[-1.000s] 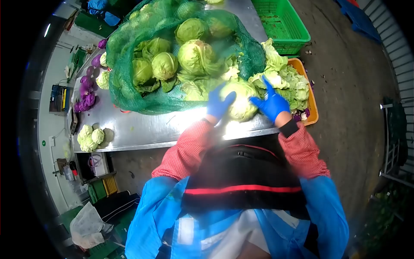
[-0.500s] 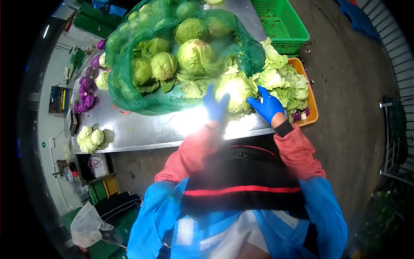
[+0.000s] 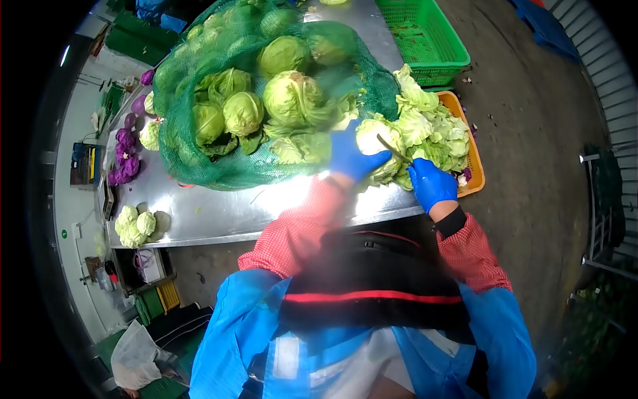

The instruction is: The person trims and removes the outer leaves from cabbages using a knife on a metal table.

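A pale green cabbage point(image 3: 373, 141) rests near the table's front edge, beside the mouth of the green net sack point(image 3: 199, 169). My left hand point(image 3: 352, 154), in a blue glove, grips the cabbage from its left side, the thumb along its near face. In my right hand point(image 3: 433, 183), also gloved in blue, the fingers are wrapped round the handle of a knife point(image 3: 392, 149). The thin dark blade reaches up and left across the cabbage; whether it has cut in, I cannot tell. Loose cabbage leaves point(image 3: 432, 133) are heaped just right of the cabbage.
More cabbages point(image 3: 292, 96) lie in the net. An orange crate point(image 3: 476, 169) under the leaf heap and a green crate point(image 3: 432, 70) stand along the right. Purple cauliflowers point(image 3: 123, 156) and pale cauliflowers point(image 3: 135, 226) sit on the metal table point(image 3: 219, 216) at left.
My right hand has drawn back from the cabbage toward me, and a knife now shows in it. My left hand has moved right and taken hold of the cabbage.
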The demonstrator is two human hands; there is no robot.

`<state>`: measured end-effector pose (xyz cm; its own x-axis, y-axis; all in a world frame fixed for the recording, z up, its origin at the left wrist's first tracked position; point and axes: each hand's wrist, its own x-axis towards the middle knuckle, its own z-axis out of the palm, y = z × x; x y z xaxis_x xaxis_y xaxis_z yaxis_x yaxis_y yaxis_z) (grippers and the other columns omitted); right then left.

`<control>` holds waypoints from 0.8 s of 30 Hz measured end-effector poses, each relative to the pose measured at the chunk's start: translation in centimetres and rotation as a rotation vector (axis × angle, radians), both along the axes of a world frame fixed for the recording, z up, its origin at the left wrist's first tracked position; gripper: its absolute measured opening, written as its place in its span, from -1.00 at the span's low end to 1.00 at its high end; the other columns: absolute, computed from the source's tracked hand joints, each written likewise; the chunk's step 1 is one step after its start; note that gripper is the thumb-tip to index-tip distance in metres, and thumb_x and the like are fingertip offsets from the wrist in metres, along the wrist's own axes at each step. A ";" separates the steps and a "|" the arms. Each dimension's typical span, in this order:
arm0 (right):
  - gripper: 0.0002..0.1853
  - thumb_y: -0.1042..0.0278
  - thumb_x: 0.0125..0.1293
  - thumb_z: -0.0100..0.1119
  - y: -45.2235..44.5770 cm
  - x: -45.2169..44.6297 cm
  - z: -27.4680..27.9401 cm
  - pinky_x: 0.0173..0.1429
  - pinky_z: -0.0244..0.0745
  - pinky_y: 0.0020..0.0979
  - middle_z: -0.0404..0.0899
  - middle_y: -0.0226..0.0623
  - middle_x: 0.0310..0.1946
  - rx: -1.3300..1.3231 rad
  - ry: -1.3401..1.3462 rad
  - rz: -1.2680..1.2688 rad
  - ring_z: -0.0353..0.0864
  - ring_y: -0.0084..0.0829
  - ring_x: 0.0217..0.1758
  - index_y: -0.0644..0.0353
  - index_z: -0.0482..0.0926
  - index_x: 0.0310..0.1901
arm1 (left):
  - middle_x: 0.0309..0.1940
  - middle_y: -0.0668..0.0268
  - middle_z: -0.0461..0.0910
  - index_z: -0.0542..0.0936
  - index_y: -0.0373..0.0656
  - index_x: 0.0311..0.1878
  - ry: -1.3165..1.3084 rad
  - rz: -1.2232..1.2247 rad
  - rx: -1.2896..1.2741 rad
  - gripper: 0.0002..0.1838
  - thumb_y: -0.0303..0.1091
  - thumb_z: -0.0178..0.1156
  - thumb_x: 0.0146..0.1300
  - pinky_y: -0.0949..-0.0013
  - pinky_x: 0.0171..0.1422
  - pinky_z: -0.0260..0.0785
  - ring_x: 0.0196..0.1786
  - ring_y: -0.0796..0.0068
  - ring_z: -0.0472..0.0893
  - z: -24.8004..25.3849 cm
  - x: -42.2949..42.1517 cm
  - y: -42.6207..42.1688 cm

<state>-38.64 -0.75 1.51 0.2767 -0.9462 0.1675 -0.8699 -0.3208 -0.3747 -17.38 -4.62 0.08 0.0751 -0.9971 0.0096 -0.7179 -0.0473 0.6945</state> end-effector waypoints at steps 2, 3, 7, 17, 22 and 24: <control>-0.82 0.17 0.35 0.09 -0.3 -0.1 -0.1 -0.41 0.52 -0.10 0.58 -0.18 -0.46 -0.007 0.016 -0.024 0.61 -0.05 -0.49 0.08 0.50 -0.32 | 0.09 -0.16 0.34 0.26 -0.21 0.37 -0.033 -0.049 0.009 0.12 0.19 0.49 -0.23 0.10 0.22 0.38 0.15 -0.07 0.43 0.3 -0.4 -0.9; -0.81 0.17 0.35 0.08 -0.2 0.2 -0.2 -0.41 0.52 -0.10 0.58 -0.18 -0.47 0.005 0.033 -0.056 0.61 -0.05 -0.49 0.08 0.50 -0.33 | 0.09 -0.18 0.35 0.26 -0.23 0.36 -0.028 -0.050 0.038 0.12 0.20 0.49 -0.23 0.10 0.22 0.38 0.15 -0.07 0.43 0.5 -0.5 -1.2; -0.79 0.16 0.38 0.02 -0.4 -0.1 -2.1 -0.41 0.52 -0.10 0.59 -0.13 -0.46 0.028 0.049 -0.108 0.61 -0.02 -0.48 0.08 0.50 -0.32 | 0.10 -0.15 0.37 0.27 -0.21 0.36 0.016 -0.024 0.155 0.11 0.15 0.50 -0.24 0.11 0.24 0.36 0.16 -0.05 0.44 1.8 -0.9 -1.8; -0.68 -0.01 0.37 0.06 -2.5 0.8 2.0 -0.21 0.51 -0.02 0.65 -0.04 -0.34 0.278 -0.226 -0.093 0.61 0.09 -0.27 0.08 0.55 -0.13 | 0.14 -0.17 0.36 0.27 -0.28 0.35 0.093 -0.171 -0.093 0.11 0.13 0.52 -0.25 0.07 0.20 0.38 0.12 -0.07 0.47 -1.3 0.8 -1.4; -0.72 0.05 0.29 0.10 -6.7 3.0 1.6 -0.20 0.55 -0.08 0.65 -0.02 -0.29 0.133 0.000 -0.084 0.65 0.02 -0.27 0.09 0.55 -0.17 | 0.16 -0.15 0.36 0.28 -0.23 0.34 0.025 -0.217 -0.250 0.08 0.08 0.53 -0.26 0.04 0.27 0.32 0.17 -0.10 0.41 -1.0 -0.5 0.3; -0.77 0.14 0.28 0.07 -8.3 2.5 0.7 -0.16 0.54 -0.06 0.65 -0.01 -0.28 0.194 0.053 -0.073 0.64 0.03 -0.26 0.08 0.55 -0.16 | 0.16 -0.12 0.37 0.29 -0.20 0.34 0.024 -0.206 -0.234 0.08 0.03 0.53 -0.29 0.02 0.30 0.28 0.22 -0.10 0.38 -0.1 -1.0 0.8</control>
<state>-36.16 -9.04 2.24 0.2101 -0.9771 -0.0323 -0.9083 -0.1829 -0.3763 -18.34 -3.81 0.02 -0.1251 -0.9624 0.2413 -0.6792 0.2603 0.6862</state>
